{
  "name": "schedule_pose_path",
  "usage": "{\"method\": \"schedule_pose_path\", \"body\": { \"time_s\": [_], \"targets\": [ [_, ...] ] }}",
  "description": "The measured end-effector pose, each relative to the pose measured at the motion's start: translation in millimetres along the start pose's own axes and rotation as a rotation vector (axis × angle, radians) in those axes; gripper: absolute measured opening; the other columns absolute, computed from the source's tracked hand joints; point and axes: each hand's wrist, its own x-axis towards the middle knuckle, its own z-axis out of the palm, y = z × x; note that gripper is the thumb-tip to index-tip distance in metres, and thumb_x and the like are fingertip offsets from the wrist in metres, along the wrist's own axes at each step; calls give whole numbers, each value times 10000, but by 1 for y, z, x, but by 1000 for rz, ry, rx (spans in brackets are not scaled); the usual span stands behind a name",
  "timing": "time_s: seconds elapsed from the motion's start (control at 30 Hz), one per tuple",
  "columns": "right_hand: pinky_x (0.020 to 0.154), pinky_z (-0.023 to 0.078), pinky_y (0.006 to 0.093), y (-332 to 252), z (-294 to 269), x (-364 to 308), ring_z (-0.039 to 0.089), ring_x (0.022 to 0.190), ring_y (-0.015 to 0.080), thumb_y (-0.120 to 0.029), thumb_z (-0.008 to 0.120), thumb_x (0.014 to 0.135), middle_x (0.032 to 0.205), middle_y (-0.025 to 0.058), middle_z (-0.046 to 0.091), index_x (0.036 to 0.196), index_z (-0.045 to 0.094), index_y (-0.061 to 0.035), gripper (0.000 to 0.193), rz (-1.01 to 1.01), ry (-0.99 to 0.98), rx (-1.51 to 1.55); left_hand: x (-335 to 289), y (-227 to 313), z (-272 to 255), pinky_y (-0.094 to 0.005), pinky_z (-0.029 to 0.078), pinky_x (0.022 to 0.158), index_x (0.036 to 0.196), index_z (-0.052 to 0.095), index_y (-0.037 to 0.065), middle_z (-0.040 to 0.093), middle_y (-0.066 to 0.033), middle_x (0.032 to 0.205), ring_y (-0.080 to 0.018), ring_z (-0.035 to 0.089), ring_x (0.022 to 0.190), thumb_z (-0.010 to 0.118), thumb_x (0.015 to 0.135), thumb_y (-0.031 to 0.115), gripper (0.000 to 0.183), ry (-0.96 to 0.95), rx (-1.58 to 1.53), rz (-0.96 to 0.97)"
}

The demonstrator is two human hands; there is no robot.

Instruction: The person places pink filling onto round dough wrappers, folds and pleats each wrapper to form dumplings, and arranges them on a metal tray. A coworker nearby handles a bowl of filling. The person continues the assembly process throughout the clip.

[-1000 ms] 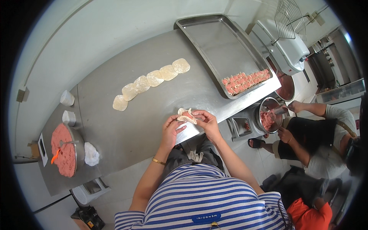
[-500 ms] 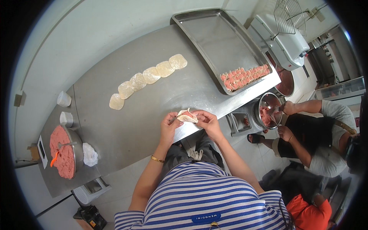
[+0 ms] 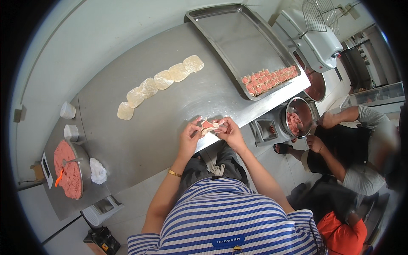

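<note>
Both hands meet at the near edge of the steel table (image 3: 170, 114). My left hand (image 3: 190, 137) and my right hand (image 3: 228, 130) pinch one small dumpling (image 3: 208, 126), a pale wrapper folded around pink meat filling. A gold bracelet sits on my left wrist. A row of several round flat wrappers (image 3: 159, 81) lies further back on the table. A large metal tray (image 3: 242, 42) at the far right holds a row of filled dumplings (image 3: 267, 79) along its near end.
A metal bowl of pink minced meat (image 3: 68, 170) with an orange tool stands at the far left, a white cloth (image 3: 98, 171) beside it. Two small white cups (image 3: 68, 110) sit behind. To the right a seated person (image 3: 361, 144) works over a pot of meat (image 3: 299, 121).
My hands and the dumpling stay at the table edge, with only small finger movements as the wrapper folds. The person at the right has shifted their arms slightly over the pot.
</note>
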Motion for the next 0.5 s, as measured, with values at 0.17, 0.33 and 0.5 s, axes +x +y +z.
{"method": "schedule_pose_path", "body": {
  "time_s": [0.17,0.33,0.5],
  "targets": [
    [814,513,236,10,-9,-3,644,953,149,148,608,785,1099,73,613,1037,624,33,278,50,40,-119,-3,-3,7,-288,546,849,900,526,-5,491,-172,1356,-187,562,1125,586,867,-77,99,-50,47,-6],
    [749,503,236,9,-18,2,619,790,127,116,654,735,1083,57,621,921,692,28,210,-57,68,-560,-4,-9,2,-300,524,894,866,551,4,535,-140,1288,-193,556,1133,634,826,-74,120,-74,61,-2],
    [713,496,256,10,-25,6,591,823,135,79,685,716,1050,62,604,1038,667,-1,333,-147,-35,-777,0,5,6,-268,564,791,794,537,3,549,-110,1178,-175,592,1047,698,759,-46,172,-62,537,118]
  ]
}}
